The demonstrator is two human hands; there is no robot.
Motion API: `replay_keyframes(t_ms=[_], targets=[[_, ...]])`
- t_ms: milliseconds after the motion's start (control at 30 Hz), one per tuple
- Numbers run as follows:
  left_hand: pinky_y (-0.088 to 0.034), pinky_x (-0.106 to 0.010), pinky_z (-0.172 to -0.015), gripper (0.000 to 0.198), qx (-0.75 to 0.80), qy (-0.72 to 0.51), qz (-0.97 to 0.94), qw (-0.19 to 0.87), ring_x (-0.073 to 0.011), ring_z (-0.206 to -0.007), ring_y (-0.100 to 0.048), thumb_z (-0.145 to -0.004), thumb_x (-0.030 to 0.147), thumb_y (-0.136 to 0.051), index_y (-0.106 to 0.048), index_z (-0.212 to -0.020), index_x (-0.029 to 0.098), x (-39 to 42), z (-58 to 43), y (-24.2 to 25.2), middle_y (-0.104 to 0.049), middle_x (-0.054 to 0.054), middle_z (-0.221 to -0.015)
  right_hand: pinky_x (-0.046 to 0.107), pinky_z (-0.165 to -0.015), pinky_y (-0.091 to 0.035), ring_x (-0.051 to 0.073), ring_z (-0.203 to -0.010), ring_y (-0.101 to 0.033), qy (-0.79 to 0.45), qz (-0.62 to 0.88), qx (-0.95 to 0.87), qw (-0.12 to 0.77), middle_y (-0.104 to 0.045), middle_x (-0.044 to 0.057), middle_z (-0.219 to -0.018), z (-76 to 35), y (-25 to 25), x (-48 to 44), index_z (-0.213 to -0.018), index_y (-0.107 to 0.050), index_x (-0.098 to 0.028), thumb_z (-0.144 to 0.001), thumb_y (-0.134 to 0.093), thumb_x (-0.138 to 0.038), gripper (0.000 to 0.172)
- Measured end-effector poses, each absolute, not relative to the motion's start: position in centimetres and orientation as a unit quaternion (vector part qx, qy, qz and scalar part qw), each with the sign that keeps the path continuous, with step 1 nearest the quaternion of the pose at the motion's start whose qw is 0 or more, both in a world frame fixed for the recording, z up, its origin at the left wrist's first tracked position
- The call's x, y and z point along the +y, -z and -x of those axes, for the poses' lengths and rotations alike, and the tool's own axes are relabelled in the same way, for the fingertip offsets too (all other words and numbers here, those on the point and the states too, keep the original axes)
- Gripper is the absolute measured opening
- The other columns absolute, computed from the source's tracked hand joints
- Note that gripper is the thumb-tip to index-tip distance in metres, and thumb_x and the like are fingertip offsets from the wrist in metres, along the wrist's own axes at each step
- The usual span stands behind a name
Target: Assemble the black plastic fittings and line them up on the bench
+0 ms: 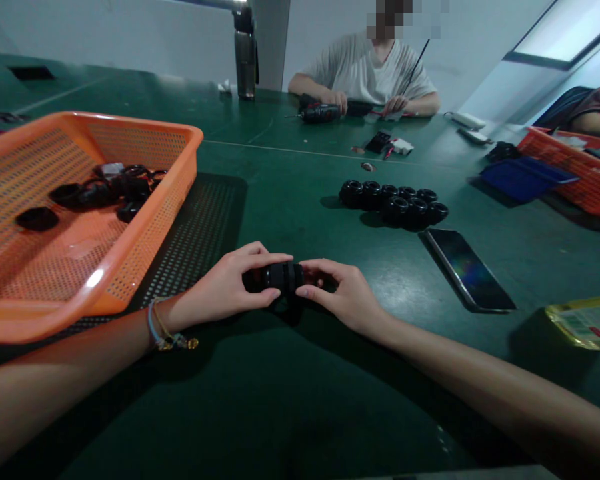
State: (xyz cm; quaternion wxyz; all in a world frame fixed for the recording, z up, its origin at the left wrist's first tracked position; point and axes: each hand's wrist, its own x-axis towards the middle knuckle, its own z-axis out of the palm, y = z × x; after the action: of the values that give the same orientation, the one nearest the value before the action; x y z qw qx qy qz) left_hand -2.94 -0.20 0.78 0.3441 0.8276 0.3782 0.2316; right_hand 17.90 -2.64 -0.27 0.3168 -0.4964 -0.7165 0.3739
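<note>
A black ribbed cylindrical fitting, which looks like a cable gland [281, 275], lies sideways between my hands just above the green table. My left hand [230, 280] grips its left part, fingers over the top and thumb below. At its right end, my right hand [347, 293] pinches with thumb and forefinger. The fingers partly cover both ends. Beyond my right hand, several similar black fittings [396, 203] stand in a tight group. More black parts [115, 190] lie loose in the orange basket [200, 143] to my left.
A phone [470, 270] and a yellow-edged package [585, 323] lie to the right. Farther right are a blue tray [527, 179] and another orange basket [570, 170]. Across the table [280, 413], a person holds a power drill [323, 112]; a dark bottle [245, 57] stands at the back.
</note>
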Motion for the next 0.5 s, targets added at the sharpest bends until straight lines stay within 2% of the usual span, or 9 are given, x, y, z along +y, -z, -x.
replay_keyframes(t_ms=[500], targets=[[-0.047, -0.031, -0.078, 0.045, 0.377, -0.232, -0.826, 0.349, -0.0173, -0.084, -0.056, -0.075, 0.033, -0.057, -0.059, -0.118, 0.02, -0.15, 2.94, -0.8, -0.054, -0.002, -0.092, 0.027, -0.063, -0.047, 0.013, -0.069, -0.06, -0.369, 0.501, -0.716, 0.318, -0.069, 0.002, -0.083, -17.83, 0.15, -2.62, -0.092, -0.068, -0.018, -0.073, -0.068, -0.022, 0.019]])
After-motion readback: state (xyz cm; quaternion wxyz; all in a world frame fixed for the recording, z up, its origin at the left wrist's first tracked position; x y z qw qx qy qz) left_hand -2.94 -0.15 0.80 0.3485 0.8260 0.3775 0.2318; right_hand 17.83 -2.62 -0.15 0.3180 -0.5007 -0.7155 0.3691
